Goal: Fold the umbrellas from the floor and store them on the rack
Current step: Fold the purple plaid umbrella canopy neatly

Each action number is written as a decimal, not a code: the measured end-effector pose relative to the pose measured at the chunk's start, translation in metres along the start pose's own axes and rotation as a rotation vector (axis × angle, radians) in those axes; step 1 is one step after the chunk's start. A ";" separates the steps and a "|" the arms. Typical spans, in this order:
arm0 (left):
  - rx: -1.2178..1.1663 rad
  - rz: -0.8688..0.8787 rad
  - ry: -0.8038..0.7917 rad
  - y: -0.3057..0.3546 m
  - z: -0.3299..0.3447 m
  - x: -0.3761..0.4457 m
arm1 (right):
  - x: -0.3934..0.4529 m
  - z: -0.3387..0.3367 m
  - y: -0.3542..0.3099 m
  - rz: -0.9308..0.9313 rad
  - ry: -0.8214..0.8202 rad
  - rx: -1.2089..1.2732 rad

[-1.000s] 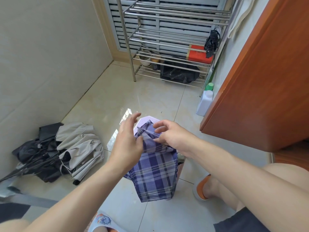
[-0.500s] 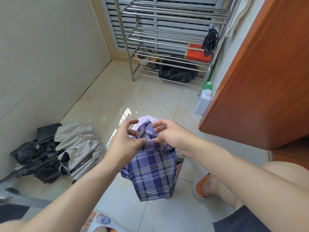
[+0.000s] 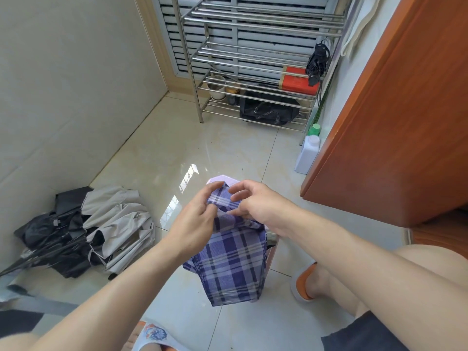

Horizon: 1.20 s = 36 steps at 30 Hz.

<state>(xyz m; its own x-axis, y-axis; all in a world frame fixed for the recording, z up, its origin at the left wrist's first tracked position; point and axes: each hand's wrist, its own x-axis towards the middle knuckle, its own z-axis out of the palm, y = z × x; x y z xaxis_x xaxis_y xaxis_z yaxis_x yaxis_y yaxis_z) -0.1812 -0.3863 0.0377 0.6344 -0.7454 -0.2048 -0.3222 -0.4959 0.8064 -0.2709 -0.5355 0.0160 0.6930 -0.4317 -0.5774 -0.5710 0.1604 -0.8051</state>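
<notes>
Pinching the plaid umbrella (image 3: pixel 231 259) canopy near its top, the left hand (image 3: pixel 195 224) and right hand (image 3: pixel 249 201) gather loose folds so it wraps tightly. Far off, the rack (image 3: pixel 255 62) already holds a black umbrella (image 3: pixel 316 63), while the grey umbrella (image 3: pixel 116 224) lies unfolded at left.

1. The rack (image 3: pixel 253 59) stands at the far wall, with a folded umbrella (image 3: pixel 316 63) on its right end.
2. An umbrella heap (image 3: pixel 83 231) lies on the floor (image 3: pixel 177 153) at the left.
3. A bottle (image 3: pixel 307 154) stands right of the rack, beside the cabinet (image 3: pixel 405 110).
</notes>
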 end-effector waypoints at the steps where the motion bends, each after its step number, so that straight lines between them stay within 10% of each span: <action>1: -0.008 -0.011 -0.010 0.001 -0.001 -0.001 | 0.000 0.000 0.000 -0.002 -0.007 -0.002; 36: -0.479 -0.179 -0.054 -0.008 -0.010 0.010 | -0.002 -0.010 -0.002 0.033 0.133 0.023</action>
<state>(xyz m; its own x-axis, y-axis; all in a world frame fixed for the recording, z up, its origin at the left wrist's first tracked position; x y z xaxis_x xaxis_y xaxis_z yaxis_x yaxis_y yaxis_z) -0.1654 -0.3855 0.0341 0.6091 -0.6957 -0.3808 0.1539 -0.3673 0.9173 -0.2757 -0.5441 0.0198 0.6090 -0.5393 -0.5816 -0.5813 0.1955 -0.7899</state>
